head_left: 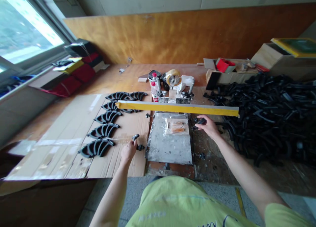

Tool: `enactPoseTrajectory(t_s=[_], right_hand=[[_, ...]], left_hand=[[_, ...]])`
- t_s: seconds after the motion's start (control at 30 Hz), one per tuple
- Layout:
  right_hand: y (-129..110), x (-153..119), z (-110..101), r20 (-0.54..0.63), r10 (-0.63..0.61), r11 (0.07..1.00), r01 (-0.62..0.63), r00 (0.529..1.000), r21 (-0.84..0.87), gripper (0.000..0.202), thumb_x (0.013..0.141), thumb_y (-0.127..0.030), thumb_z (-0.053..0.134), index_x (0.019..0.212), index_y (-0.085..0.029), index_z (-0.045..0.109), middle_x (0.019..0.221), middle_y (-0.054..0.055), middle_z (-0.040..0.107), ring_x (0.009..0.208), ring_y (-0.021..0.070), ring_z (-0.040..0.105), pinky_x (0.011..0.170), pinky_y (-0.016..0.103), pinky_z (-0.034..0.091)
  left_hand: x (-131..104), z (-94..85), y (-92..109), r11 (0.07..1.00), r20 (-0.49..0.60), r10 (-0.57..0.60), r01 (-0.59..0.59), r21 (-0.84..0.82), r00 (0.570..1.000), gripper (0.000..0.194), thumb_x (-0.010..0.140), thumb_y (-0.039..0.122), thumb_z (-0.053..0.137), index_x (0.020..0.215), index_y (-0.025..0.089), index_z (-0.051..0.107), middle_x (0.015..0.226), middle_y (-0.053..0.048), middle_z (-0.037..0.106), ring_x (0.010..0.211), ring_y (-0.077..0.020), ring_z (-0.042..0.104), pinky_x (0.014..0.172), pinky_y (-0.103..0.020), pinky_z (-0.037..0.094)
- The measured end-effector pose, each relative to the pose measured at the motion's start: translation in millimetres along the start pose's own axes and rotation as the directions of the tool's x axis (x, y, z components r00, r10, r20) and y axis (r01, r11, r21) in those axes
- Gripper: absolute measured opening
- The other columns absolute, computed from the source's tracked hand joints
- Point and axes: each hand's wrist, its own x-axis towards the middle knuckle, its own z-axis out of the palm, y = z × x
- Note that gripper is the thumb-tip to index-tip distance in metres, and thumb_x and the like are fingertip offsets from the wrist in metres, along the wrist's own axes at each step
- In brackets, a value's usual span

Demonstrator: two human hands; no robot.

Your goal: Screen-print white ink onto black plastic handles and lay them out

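Note:
My left hand is closed around a black plastic part, whose end sticks out above the fist, over the cardboard sheet. To the right of the metal plate, my right hand pinches another dark part between thumb and fingers. Several fanned rows of black curved parts lie on the cardboard, left of my left hand. A clear bag with small orange-brown pieces rests on the plate.
A yellow-edged bar spans above the plate's far side. Behind it stand a red-capped bottle and a tape roll. A large heap of black parts fills the right side, with cardboard boxes behind it.

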Motion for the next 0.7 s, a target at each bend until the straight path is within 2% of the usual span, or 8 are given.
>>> enactPoseTrajectory(t_s=[0.1,0.23,0.3,0.4,0.47,0.53,0.6,0.7], right_hand=[[-14,7,41,0.09,-0.077,0.98,0.058,0.993,0.192,0.033,0.065,-0.037,0.074,0.091,-0.021,0.065,0.081,0.0,0.065,0.064,0.0164,0.063,0.064,0.034,0.054],[-14,18,76,0.167,-0.274,0.961,0.275,0.947,0.018,0.01,0.067,-0.027,0.073,0.074,-0.02,0.069,0.083,0.002,0.064,0.08,0.0188,0.062,0.079,0.036,0.05],[-11,20,82,0.243,-0.369,0.912,0.4,0.897,-0.091,0.009,0.071,-0.02,0.07,0.08,-0.021,0.073,0.088,0.003,0.066,0.087,0.0193,0.061,0.087,0.038,0.047],[-11,17,85,0.344,-0.45,0.802,0.542,0.824,-0.25,0.025,0.078,-0.012,0.065,0.097,-0.024,0.075,0.095,0.005,0.068,0.095,0.0205,0.059,0.091,0.04,0.045],[-16,14,87,0.369,-0.46,0.725,0.582,0.807,-0.369,0.023,0.081,-0.014,0.064,0.099,-0.024,0.075,0.103,0.007,0.068,0.102,0.022,0.057,0.093,0.041,0.044],[-24,11,92,0.388,-0.454,0.663,0.595,0.802,-0.455,0.023,0.083,-0.022,0.065,0.104,-0.023,0.073,0.116,0.01,0.065,0.111,0.0241,0.055,0.097,0.043,0.043],[-32,8,102,0.421,-0.448,0.617,0.613,0.789,-0.493,0.035,0.085,-0.03,0.064,0.12,-0.023,0.067,0.132,0.011,0.058,0.121,0.026,0.051,0.102,0.044,0.041],[-38,4,120,0.515,-0.417,0.568,0.657,0.749,-0.496,0.053,0.087,-0.034,0.062,0.137,-0.021,0.052,0.144,0.013,0.048,0.134,0.0281,0.041,0.11,0.048,0.033]], left_hand=[[5,2.1,8,0.99,-0.039,-0.121,0.118,-0.07,0.992,0.057,0.094,0.056,0.022,0.094,0.016,0.062,0.093,-0.021,0.07,0.09,-0.0328,0.067,0.072,-0.038,0.047],[12,-2.6,20,0.978,-0.035,-0.119,0.112,-0.175,0.992,0.052,0.092,0.059,0.031,0.087,0.018,0.063,0.091,-0.016,0.072,0.091,-0.0276,0.068,0.073,-0.031,0.045],[13,-6.5,22,0.967,-0.036,-0.125,0.114,-0.228,0.991,0.048,0.092,0.056,0.034,0.085,0.019,0.063,0.089,-0.014,0.072,0.091,-0.0266,0.068,0.073,-0.03,0.045],[9,-16.5,21,0.941,-0.06,-0.163,0.137,-0.309,0.985,0.042,0.092,0.05,0.037,0.083,0.018,0.062,0.084,-0.014,0.072,0.086,-0.0267,0.068,0.071,-0.031,0.044],[8,-32.1,21,0.924,-0.084,-0.178,0.138,-0.358,0.98,0.041,0.093,0.05,0.036,0.085,0.018,0.061,0.078,-0.011,0.071,0.079,-0.0241,0.067,0.068,-0.029,0.044],[6,-60.0,27,0.882,-0.136,-0.166,0.085,-0.464,0.977,0.044,0.093,0.053,0.033,0.088,0.019,0.06,0.071,-0.006,0.069,0.066,-0.019,0.065,0.062,-0.026,0.043],[4,-100.4,42,0.729,-0.255,-0.13,-0.082,-0.679,0.958,0.047,0.091,0.058,0.034,0.093,0.019,0.059,0.063,-0.001,0.064,0.053,-0.014,0.057,0.054,-0.023,0.04],[-5,-168.1,82,0.228,-0.45,-0.056,-0.427,-0.875,0.891,0.052,0.086,0.062,0.044,0.107,0.017,0.058,0.056,0.004,0.056,0.043,-0.0088,0.046,0.046,-0.019,0.035]])
